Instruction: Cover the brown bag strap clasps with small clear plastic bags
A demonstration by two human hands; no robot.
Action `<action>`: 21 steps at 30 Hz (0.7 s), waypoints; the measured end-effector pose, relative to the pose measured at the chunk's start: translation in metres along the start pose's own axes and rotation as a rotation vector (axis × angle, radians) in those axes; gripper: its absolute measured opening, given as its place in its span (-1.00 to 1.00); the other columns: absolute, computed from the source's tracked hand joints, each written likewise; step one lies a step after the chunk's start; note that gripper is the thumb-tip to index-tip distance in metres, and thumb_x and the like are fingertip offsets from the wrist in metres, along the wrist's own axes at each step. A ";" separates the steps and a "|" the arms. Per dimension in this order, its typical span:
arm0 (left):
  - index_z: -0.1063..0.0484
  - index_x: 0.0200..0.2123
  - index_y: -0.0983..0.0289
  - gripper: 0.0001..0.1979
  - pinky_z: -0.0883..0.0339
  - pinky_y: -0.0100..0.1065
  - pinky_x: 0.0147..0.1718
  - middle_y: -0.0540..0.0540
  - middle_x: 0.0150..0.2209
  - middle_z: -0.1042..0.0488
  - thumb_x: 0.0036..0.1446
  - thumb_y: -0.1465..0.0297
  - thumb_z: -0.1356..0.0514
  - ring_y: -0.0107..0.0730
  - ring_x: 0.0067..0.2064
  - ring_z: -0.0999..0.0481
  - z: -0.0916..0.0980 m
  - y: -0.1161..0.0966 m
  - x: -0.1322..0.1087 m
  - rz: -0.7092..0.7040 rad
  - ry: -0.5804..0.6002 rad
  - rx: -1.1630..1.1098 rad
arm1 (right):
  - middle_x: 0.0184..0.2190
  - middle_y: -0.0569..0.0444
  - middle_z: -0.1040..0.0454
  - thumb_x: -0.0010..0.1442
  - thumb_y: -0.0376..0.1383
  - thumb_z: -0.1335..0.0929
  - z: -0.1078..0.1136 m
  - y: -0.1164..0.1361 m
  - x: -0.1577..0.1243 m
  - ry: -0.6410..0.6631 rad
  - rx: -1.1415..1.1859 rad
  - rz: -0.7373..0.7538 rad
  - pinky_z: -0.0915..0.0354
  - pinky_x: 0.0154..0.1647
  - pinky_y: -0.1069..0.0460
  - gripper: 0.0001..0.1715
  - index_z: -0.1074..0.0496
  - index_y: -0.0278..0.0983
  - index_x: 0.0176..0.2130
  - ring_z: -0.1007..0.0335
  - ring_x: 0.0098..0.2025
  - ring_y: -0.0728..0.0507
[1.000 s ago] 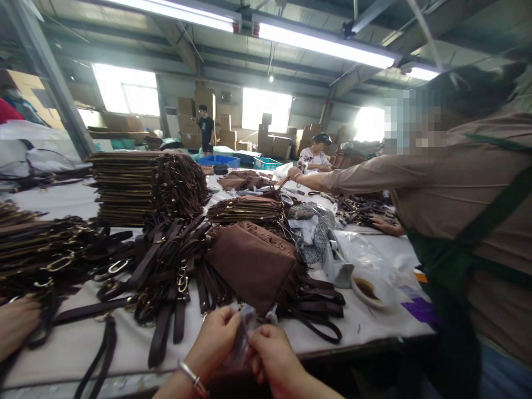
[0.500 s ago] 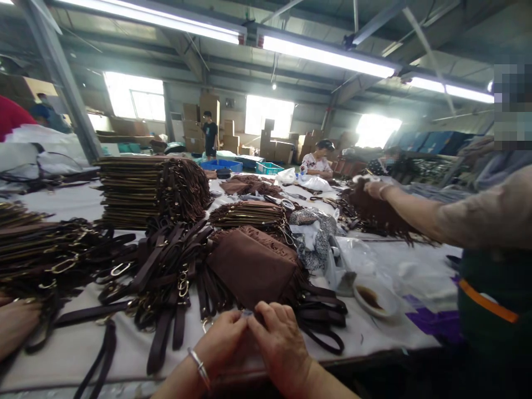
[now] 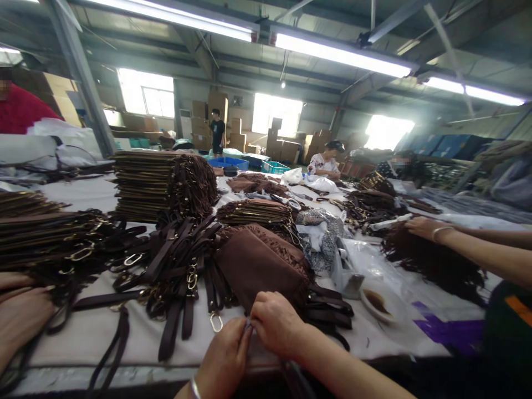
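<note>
At the table's near edge my left hand (image 3: 226, 354), with a bangle on its wrist, is closed in a pinch. My right hand (image 3: 276, 327) is closed too, fingertips against the left ones. A sliver of something small and greyish shows between them, too little to name. Just beyond lies a brown fringed bag (image 3: 257, 260), flat side up, with dark straps (image 3: 328, 310) spilling out at its right. A gold clasp (image 3: 216, 321) on a strap lies left of my fingers. Below my right hand, a dark strip (image 3: 297, 379) hangs at the edge, blurred.
Tall stacks of brown fringed bags (image 3: 143, 185) and a strap pile (image 3: 178, 271) fill the left. A white bowl of brown liquid (image 3: 378, 305) sits right, near purple tape (image 3: 451, 330). Co-workers' hands (image 3: 25, 316) work at left, and another's (image 3: 419, 226) holds a fringed bag at right.
My right hand has risen and turned, its forearm now reaching in from the lower right. My left hand has dropped slightly. The co-worker at right has lowered the fringed bag to the table.
</note>
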State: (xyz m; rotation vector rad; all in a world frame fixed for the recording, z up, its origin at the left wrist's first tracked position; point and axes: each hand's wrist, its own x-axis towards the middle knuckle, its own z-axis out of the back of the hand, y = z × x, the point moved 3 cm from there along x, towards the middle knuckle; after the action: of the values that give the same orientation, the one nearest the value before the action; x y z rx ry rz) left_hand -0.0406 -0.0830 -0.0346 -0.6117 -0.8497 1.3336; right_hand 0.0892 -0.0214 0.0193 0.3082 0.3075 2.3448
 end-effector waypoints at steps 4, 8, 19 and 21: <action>-0.40 -0.29 0.20 -0.76 -0.32 -0.26 -0.27 0.15 -0.31 -0.51 0.29 0.32 0.04 -0.22 -0.27 -0.48 -0.003 0.006 -0.001 -0.104 -0.026 0.127 | -0.23 0.09 -0.47 0.17 -0.25 -0.33 0.001 -0.002 0.007 0.056 -0.053 0.135 -0.15 -0.30 0.03 -0.79 -0.48 -0.17 -0.17 -0.39 -0.23 -0.11; -0.40 -0.29 0.21 -0.77 -0.33 -0.27 -0.36 0.15 -0.35 -0.51 0.28 0.35 0.04 -0.22 -0.32 -0.50 -0.003 0.008 -0.005 -0.158 -0.058 0.248 | -0.32 0.12 -0.47 0.15 -0.25 -0.33 -0.006 -0.003 0.012 0.107 -0.134 0.264 -0.14 -0.35 0.02 -0.88 -0.50 -0.18 -0.35 -0.37 -0.30 -0.08; -0.40 -0.41 0.21 -0.67 -0.25 -0.27 -0.28 0.09 -0.38 -0.51 0.30 0.28 0.07 -0.26 -0.31 -0.47 0.002 0.001 0.003 0.102 0.085 0.064 | -0.32 0.06 -0.46 0.15 -0.29 -0.31 0.002 -0.007 0.003 0.061 -0.048 0.280 -0.22 -0.20 0.04 -0.83 -0.50 -0.23 -0.28 -0.36 -0.25 -0.09; -0.41 -0.40 0.21 -0.66 -0.25 -0.28 -0.27 0.09 -0.36 -0.52 0.30 0.27 0.07 -0.27 -0.29 -0.47 0.002 0.000 0.005 0.116 0.105 0.015 | -0.29 0.05 -0.47 0.13 -0.27 -0.33 0.005 -0.007 0.003 0.070 -0.002 0.268 -0.23 -0.20 0.06 -0.80 -0.51 -0.23 -0.23 -0.36 -0.23 -0.09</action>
State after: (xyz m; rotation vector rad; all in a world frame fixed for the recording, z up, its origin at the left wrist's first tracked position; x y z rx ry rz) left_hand -0.0424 -0.0786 -0.0327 -0.7217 -0.7267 1.3984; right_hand 0.0931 -0.0138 0.0221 0.2810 0.3142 2.6237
